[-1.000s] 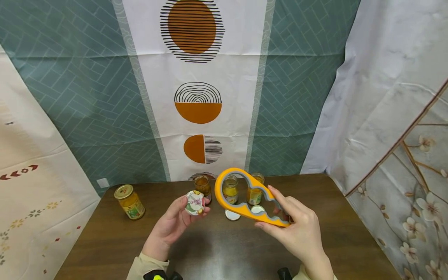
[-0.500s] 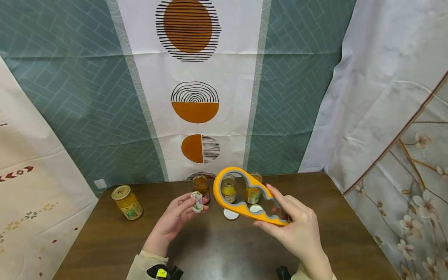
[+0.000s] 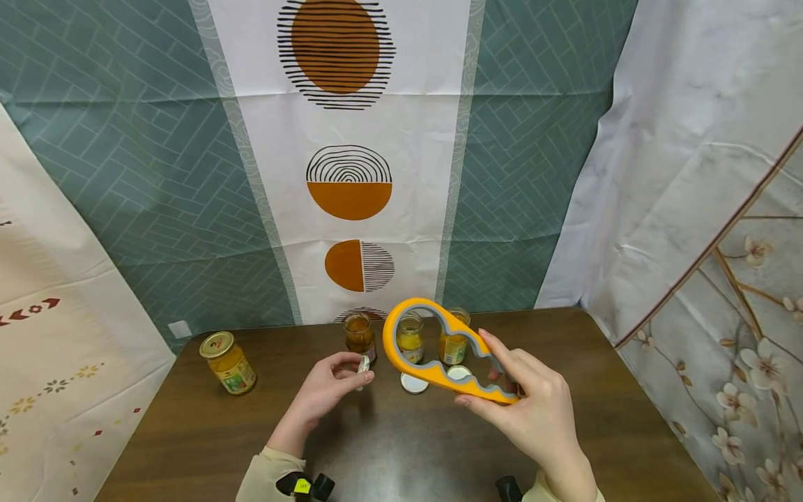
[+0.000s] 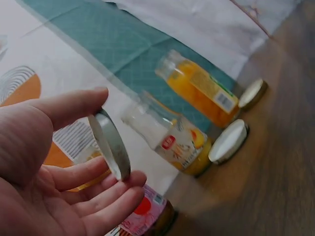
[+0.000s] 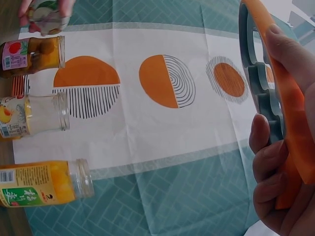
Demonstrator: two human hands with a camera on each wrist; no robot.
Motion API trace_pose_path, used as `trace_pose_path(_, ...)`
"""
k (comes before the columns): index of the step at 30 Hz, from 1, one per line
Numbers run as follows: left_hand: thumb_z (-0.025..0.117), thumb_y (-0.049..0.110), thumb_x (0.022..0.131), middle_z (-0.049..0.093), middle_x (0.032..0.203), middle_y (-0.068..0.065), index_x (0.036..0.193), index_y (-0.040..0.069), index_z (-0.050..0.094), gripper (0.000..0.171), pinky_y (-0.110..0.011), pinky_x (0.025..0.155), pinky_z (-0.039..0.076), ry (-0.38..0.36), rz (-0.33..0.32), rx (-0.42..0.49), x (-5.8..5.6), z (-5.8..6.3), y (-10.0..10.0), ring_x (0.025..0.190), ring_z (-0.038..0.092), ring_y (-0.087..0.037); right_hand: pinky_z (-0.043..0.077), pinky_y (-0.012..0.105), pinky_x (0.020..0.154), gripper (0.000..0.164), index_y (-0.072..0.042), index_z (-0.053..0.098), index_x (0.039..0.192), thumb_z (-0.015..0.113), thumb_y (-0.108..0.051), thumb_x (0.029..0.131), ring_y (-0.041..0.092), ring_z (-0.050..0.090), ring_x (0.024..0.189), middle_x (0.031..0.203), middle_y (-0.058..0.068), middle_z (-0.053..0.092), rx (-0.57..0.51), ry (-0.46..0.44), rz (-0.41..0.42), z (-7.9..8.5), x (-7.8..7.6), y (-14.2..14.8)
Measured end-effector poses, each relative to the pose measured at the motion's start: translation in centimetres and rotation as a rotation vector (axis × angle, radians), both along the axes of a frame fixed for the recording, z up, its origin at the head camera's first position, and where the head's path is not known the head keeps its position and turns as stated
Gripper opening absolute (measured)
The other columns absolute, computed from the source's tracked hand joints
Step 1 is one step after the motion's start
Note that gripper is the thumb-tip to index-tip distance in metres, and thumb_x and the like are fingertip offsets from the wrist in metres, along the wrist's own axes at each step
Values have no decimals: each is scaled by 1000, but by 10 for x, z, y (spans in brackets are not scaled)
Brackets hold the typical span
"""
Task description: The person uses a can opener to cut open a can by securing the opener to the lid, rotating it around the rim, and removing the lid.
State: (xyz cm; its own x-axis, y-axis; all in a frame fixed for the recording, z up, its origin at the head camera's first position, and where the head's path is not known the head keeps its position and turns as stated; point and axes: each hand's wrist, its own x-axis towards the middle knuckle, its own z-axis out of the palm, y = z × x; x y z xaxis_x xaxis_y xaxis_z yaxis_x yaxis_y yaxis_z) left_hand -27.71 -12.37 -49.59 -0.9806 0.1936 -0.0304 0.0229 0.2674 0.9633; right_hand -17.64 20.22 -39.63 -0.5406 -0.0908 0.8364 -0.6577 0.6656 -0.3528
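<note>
In the head view my left hand [image 3: 326, 387] pinches a jar lid [image 4: 112, 147] between thumb and fingers. The lid stands on edge, its pale inner side showing in the left wrist view. Just beyond it is an open jar [image 3: 359, 339] of dark contents with a pink label. My right hand [image 3: 536, 401] grips an orange jar opener [image 3: 448, 383] with a wavy grey lining, raised over the table. Its loop overlaps a second open jar [image 3: 410, 346], low-filled with yellow. A third open jar [image 3: 454, 348], full of orange fruit, stands to the right.
Two loose lids lie in front of the jars: a white lid [image 3: 414, 384] and another lid [image 3: 459, 373] further right. A capped jar [image 3: 228, 364] stands at the table's left. The brown table [image 3: 401, 446] ends at a wall hung with patterned cloth [image 3: 351, 251].
My left hand has turned over, so the lid's printed top, facing the head camera before, now shows edge-on. My right hand keeps the jar opener almost still.
</note>
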Motion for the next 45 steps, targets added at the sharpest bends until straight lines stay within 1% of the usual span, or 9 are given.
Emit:
trace_pose_path(5, 86, 36, 75, 67, 96, -6, 116, 10, 66, 52, -35, 67, 53, 41, 64, -156, -4, -10, 3, 82, 62, -19, 38, 15, 51, 82, -13, 66, 128, 91, -49, 59, 2, 46, 62, 74, -13, 57, 1, -3, -3, -1, 0, 0)
trace_pose_path(9, 86, 41, 73, 66, 93, -5, 115, 12, 67, 54, -33, 62, 49, 86, 68, -274, -6, -17, 3, 79, 59, -17, 37, 15, 51, 82, -12, 67, 128, 92, -48, 58, 1, 45, 62, 73, -13, 56, 1, -2, -4, 1, 0, 0)
trace_pose_path(14, 86, 37, 74, 63, 103, -6, 116, 11, 67, 53, -35, 65, 49, 143, 53, -364, -7, -25, 4, 83, 57, -20, 35, 14, 51, 82, -12, 67, 128, 92, -49, 58, 0, 43, 61, 73, -13, 56, 5, -3, -9, 0, 0, 0)
trace_pose_path(20, 88, 32, 72, 63, 115, -12, 119, 5, 67, 58, -44, 78, 50, 216, 38, -467, -10, -38, 6, 93, 57, -25, 35, 14, 51, 83, -14, 66, 129, 92, -48, 58, 0, 43, 61, 72, -11, 57, 10, -9, -14, -1, 0, 1)
trace_pose_path(23, 89, 29, 70, 63, 116, -14, 118, 3, 68, 59, -49, 85, 49, 259, 32, -507, -10, -41, 7, 101, 57, -29, 35, 14, 51, 84, -16, 66, 130, 92, -49, 57, 0, 43, 61, 72, -12, 57, 12, -12, -16, -1, 0, 1)
trace_pose_path(27, 90, 28, 68, 62, 117, -14, 118, 3, 68, 60, -52, 88, 48, 291, 28, -552, -10, -46, 8, 106, 55, -33, 36, 14, 51, 84, -17, 65, 130, 92, -49, 57, 0, 43, 62, 73, -14, 56, 15, -14, -21, -1, 0, 1)
trace_pose_path(35, 91, 27, 66, 60, 118, -14, 118, 4, 68, 61, -50, 86, 48, 308, 39, -578, -12, -54, 10, 109, 51, -35, 35, 14, 51, 84, -16, 66, 130, 91, -50, 58, 0, 43, 61, 72, -13, 56, 17, -6, -20, -1, 0, 1)
trace_pose_path(40, 92, 26, 65, 60, 118, -13, 119, 4, 69, 63, -49, 83, 50, 326, 57, -596, -12, -55, 12, 108, 50, -34, 35, 14, 51, 83, -16, 66, 130, 91, -50, 58, -1, 42, 61, 72, -14, 55, 15, -4, -16, 0, 0, 1)
trace_pose_path(45, 92, 24, 64, 59, 120, -13, 120, 5, 68, 64, -49, 86, 50, 330, 64, -620, -11, -56, 14, 110, 48, -33, 35, 14, 51, 83, -15, 66, 129, 92, -49, 58, -1, 42, 61, 73, -14, 55, 13, -1, -7, 2, 1, 0)
